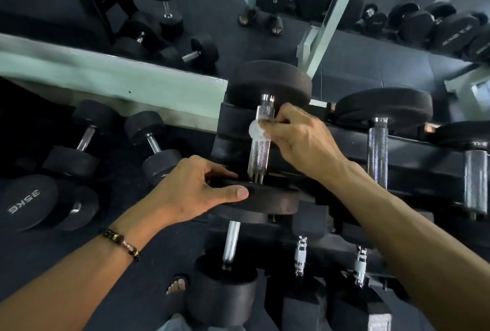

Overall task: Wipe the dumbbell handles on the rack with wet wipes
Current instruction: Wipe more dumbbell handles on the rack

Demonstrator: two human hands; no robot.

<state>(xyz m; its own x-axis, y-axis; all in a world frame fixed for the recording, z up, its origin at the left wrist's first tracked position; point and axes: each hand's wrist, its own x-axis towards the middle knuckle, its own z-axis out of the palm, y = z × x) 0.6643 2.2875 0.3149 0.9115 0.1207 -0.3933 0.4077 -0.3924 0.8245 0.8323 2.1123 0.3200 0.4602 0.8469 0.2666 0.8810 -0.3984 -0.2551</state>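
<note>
Chrome, knurled and bright, the dumbbell handle (259,142) stands between two black rubber weight heads on the black steel rack (413,155). The right hand (299,139) curls its fingers round this handle, its grip holding a small crumpled white wet wipe (256,130) pressed against the handle's upper half. Bare metal shows above the grip toward the far weight head and below the grip down to the near weight head (267,199).

The left hand (196,192) lies below and left of that grip, its fingers curled over the rim of the near weight head and its thumb stretched along the head's edge; it grips the head. A dark beaded bracelet (123,244) circles the left wrist.

Right of the grip, a second chrome-handled black dumbbell (377,150) sits in the next rack slot, apart from the hand. Left of the grip, loose black dumbbells (151,145) lie on the dark floor beside a pale green ledge (111,76) under a mirror.
</note>
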